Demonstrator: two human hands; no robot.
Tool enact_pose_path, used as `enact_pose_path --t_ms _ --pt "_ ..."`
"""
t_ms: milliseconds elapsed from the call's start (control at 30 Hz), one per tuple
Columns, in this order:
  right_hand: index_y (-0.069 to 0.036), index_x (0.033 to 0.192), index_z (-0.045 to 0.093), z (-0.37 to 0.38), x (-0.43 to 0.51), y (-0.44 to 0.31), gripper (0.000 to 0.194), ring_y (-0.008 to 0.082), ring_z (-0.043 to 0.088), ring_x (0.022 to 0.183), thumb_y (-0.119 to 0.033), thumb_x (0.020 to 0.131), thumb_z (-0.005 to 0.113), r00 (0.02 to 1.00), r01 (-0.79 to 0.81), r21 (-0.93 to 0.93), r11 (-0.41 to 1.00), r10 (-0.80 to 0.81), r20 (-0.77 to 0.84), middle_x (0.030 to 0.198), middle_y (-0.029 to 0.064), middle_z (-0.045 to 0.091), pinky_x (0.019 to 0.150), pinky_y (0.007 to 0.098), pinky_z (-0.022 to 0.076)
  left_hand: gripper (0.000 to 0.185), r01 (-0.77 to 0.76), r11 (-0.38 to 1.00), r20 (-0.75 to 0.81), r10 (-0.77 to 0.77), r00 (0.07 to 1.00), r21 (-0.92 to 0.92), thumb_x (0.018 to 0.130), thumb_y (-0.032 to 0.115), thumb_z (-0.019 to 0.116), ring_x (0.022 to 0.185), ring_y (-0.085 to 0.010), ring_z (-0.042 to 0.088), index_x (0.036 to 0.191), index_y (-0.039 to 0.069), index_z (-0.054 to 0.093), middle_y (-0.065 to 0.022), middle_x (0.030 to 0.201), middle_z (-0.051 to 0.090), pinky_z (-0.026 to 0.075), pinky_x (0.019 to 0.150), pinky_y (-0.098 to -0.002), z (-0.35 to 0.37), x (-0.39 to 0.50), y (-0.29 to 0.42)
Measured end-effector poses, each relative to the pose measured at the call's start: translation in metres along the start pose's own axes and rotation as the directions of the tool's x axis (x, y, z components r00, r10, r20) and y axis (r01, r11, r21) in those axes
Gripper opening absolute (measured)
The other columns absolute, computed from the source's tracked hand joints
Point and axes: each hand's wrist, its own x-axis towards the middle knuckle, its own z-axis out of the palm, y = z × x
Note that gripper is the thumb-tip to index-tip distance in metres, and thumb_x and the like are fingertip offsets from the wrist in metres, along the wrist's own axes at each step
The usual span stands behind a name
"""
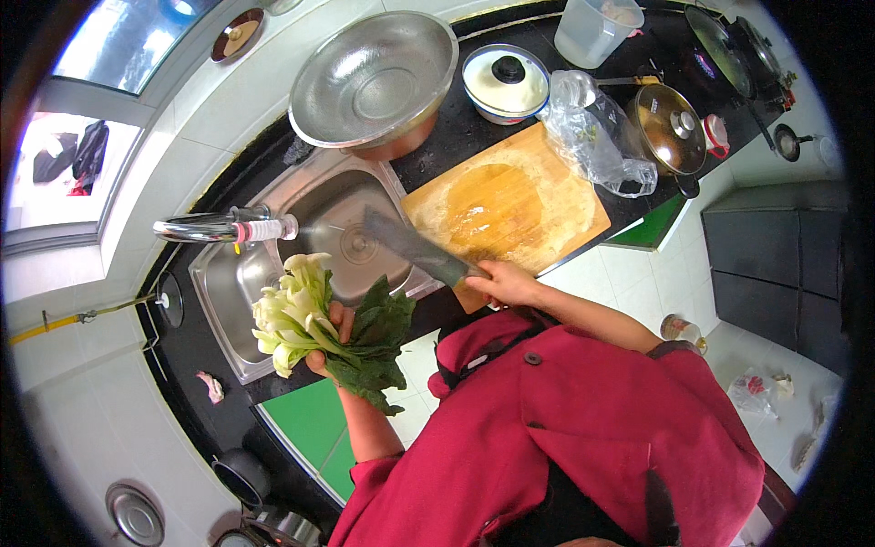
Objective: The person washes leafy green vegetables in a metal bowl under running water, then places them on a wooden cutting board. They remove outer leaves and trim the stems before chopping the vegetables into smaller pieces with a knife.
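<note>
My left hand grips a bunch of leafy greens with pale stems and dark green leaves, held up beside the small basin of the steel sink. In my right hand is the handle of a cleaver; its dark blade reaches over the edge of the large sink basin and looks slightly blurred. A wet wooden cutting board lies on the black counter just beyond that hand. The chrome faucet with a white and pink tip extends over the sink.
Behind the sink and board stand a large steel bowl, a lidded bowl, a crumpled plastic bag, a glass-lidded pot and a translucent plastic bucket. A wok stands at a lit burner. A pinkish scrap lies on the left counter.
</note>
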Motion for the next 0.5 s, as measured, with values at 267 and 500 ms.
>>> enact_pose_path --t_ms 267,500 --pt "-0.004 0.089 0.051 -0.070 -0.067 0.051 0.030 0.0088 0.048 0.045 -0.034 0.090 0.050 0.839 -0.155 0.464 0.872 0.364 -0.404 0.060 0.0018 0.051 0.039 0.0230 0.0410 0.057 0.004 0.990 0.108 -0.019 0.994 0.138 0.069 0.030 0.068 0.072 -0.0112 0.041 0.117 0.011 0.044 -0.0050 0.096 0.043 0.038 0.069 -0.0286 -0.007 -0.002 0.004" --pt "-0.006 0.089 0.053 -0.080 -0.074 0.082 0.030 0.0111 0.050 0.044 -0.034 0.093 0.044 0.868 -0.123 0.509 0.852 0.341 -0.360 0.059 0.0031 0.052 0.040 0.0245 0.0425 0.058 0.014 0.994 0.074 -0.022 0.997 0.111 0.067 0.028 0.069 0.071 -0.0113 0.040 0.117 0.011 0.044 -0.0043 0.091 0.041 0.037 0.067 -0.0276 -0.007 0.006 -0.002"
